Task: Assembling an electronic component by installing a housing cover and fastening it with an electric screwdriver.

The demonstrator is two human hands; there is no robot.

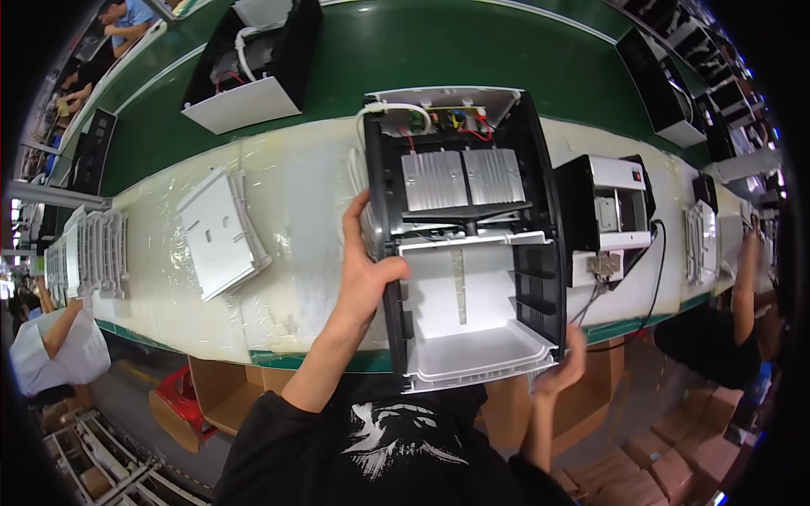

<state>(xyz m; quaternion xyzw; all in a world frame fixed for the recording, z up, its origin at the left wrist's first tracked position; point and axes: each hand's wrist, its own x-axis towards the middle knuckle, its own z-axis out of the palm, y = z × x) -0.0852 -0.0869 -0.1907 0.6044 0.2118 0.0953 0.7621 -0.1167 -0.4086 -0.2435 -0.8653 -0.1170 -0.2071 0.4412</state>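
An open black and white appliance housing (pixel 540 202) lies in front of me, its near end reaching past the bench edge. Inside its far half are two ribbed silver metal blocks (pixel 462 180), a circuit board (pixel 460 118) and red wires; the near half is a hollow white compartment (pixel 460 291). My left hand (pixel 364 274) is closed on the left wall, thumb over the rim and fingers along the outside. At the near right corner my right hand (pixel 567 363) grips the housing, some of its fingers hidden behind it. A white cable (pixel 359 173) runs down the left side.
White panels (pixel 221 232) are stacked to the left, white slotted parts (pixel 94 253) farther left. A smaller black and white device (pixel 612 202) with a black cord stands at right. More housings (pixel 253 72) rest on the green belt (pixel 439 51). Co-workers sit at both sides.
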